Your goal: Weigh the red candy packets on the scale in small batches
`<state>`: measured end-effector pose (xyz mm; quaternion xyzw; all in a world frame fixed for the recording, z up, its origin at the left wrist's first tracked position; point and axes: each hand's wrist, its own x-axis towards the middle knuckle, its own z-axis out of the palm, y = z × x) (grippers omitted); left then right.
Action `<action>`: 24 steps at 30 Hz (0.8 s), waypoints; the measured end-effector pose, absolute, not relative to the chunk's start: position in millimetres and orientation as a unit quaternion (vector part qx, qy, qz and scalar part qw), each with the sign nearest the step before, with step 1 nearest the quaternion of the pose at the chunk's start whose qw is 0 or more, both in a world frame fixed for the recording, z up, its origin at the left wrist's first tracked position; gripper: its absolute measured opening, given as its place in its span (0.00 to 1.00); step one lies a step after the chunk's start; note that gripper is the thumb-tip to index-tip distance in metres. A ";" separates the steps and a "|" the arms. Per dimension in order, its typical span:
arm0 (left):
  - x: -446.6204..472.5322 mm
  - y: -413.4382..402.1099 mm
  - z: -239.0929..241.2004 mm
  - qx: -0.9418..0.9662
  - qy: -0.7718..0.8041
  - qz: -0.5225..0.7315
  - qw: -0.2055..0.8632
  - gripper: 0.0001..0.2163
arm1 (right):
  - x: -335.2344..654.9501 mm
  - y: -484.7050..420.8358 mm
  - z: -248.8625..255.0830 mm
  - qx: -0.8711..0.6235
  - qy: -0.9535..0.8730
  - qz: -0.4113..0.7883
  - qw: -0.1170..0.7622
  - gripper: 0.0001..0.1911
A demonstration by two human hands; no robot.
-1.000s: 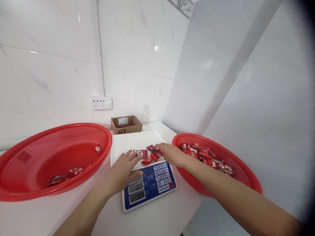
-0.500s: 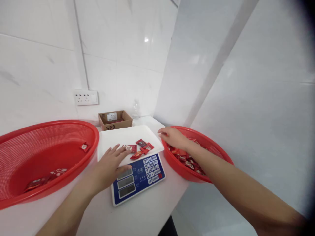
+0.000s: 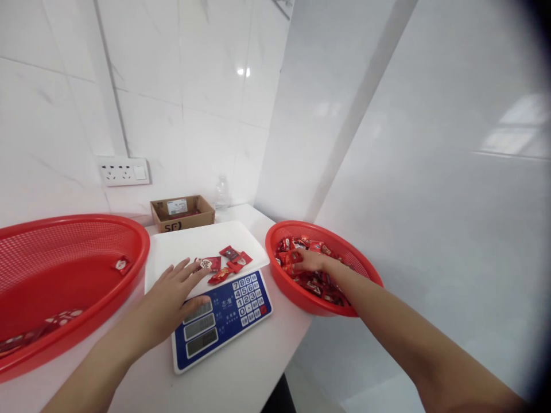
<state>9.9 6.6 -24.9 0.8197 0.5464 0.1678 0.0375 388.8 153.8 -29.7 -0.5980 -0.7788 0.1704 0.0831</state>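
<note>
My left hand is spread, palm down, over the left front of the white scale pan and part of the display. Its fingertips reach the edge of a red snack packet. Several other small red packets lie beside it on the pan. Inside the right red basket, my right hand is down among many small red packets. Its thumb and fingers are curled about one red packet; the grip is partly hidden.
A blue keypad panel fronts the scale. The big red basket on the left holds a few packets. Behind the scale stand a cardboard box and a clear bottle, near the tiled wall.
My right hand has moved from the basket's left rim down into its packets. My left hand stays spread over the scale. The view has shifted to the right.
</note>
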 end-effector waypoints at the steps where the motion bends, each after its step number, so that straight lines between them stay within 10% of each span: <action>1: 9.9 7.0 -24.7 0.819 0.548 0.164 0.038 0.24 | 386.3 155.4 -31.7 -0.613 -0.769 0.168 0.077 0.28; 12: 7.6 2.8 -20.5 0.816 0.555 0.154 0.041 0.24 | 360.2 146.8 19.2 -0.653 -0.744 0.077 0.115 0.09; 19: 8.6 -0.5 -17.9 0.817 0.555 0.149 0.055 0.24 | 270.2 113.5 46.4 -0.459 -0.843 -0.031 0.278 0.08; 24: 8.2 -4.6 -14.1 0.814 0.561 0.144 0.041 0.25 | 211.5 93.8 13.2 -0.347 -0.904 -0.096 0.231 0.16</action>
